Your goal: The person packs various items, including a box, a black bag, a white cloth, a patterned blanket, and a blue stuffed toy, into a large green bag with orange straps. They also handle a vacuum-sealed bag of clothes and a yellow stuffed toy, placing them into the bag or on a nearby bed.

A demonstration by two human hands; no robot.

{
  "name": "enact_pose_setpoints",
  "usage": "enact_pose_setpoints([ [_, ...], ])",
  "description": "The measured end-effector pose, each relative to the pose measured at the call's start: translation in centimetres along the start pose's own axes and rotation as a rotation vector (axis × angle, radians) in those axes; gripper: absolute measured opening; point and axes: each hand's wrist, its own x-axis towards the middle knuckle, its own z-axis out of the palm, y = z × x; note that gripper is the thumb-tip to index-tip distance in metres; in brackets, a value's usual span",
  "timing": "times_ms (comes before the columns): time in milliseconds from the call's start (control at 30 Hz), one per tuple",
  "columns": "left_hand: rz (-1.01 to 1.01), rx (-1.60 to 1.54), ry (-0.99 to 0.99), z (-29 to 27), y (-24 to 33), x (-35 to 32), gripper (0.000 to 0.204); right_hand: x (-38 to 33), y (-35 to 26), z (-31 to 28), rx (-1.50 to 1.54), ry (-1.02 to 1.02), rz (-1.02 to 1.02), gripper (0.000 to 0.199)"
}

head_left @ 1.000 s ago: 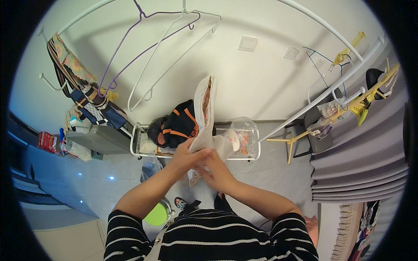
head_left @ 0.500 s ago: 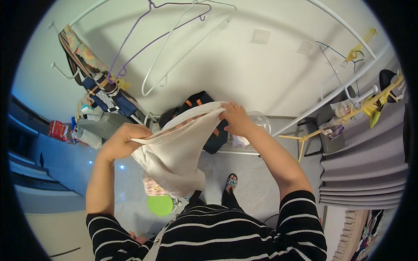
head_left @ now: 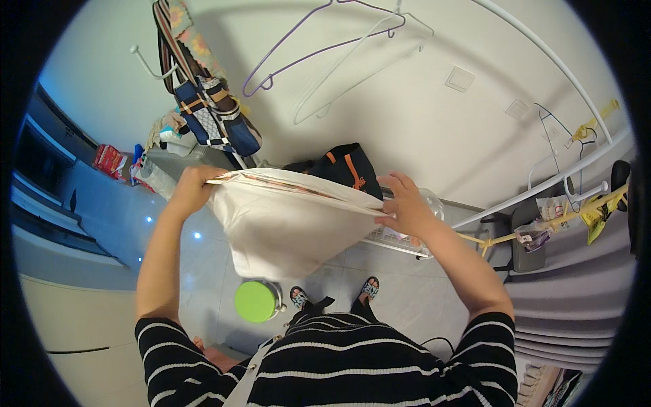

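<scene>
Stretching wide a white, pouch-shaped cloth (head_left: 291,227), bunched earlier, between clasping fingers of left hand (head_left: 194,190) and right hand (head_left: 409,210).

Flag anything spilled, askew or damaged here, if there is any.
Nothing stands out. The white cloth piece hangs between the left grip and right grip, creased but with no visible tear, and the round green-topped stool stands upright on the grey tiled floor.

The white cloth (head_left: 291,230) looks matt and creased; the green stool (head_left: 255,302), near left, smooth plastic; the tiled floor (head_left: 196,261) glossy; the curtain (head_left: 569,298), right, matt fabric.
</scene>
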Motion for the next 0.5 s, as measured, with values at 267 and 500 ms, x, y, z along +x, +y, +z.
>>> enact_pose_setpoints([
  [267,-0.054,-0.154,-0.023,7.9,-4.8,-3.6,0.026,-5.1,-3.8,-2.8,0.321,-0.388,0.334,0.019],
  [500,-0.052,-0.29,0.078,12.7,-0.9,-1.6,0.026,-8.6,-2.3,-3.0,0.066,0.012,0.603,0.021],
])
